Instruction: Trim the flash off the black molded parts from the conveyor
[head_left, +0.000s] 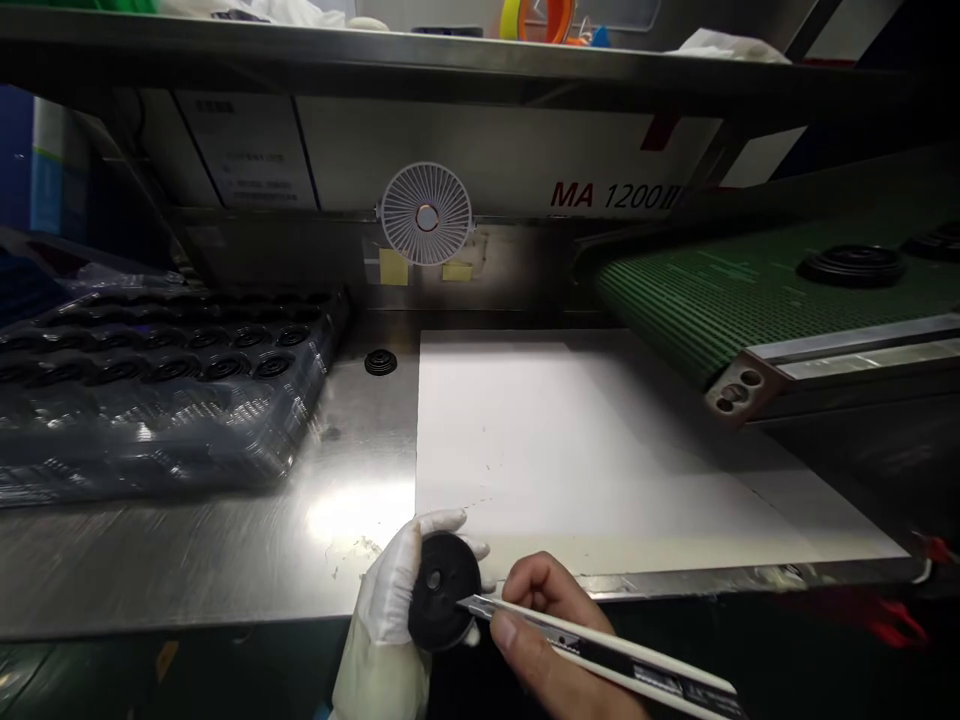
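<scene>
One round, matte black disc (444, 592), its pale spot (433, 580) perhaps a hole.

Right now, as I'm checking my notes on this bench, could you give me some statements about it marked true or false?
1. The left hand holds a black disc. True.
2. The right hand wears a white glove. False: it is bare; the left one is gloved in white.
3. The right hand holds a utility knife whose tip overlaps the disc in this view. True.
4. The small black part beyond the left hand lies on the white sheet. False: it lies on the metal table, left of the sheet.
5. The green conveyor belt is at the left of the picture. False: it is at the right.
</scene>
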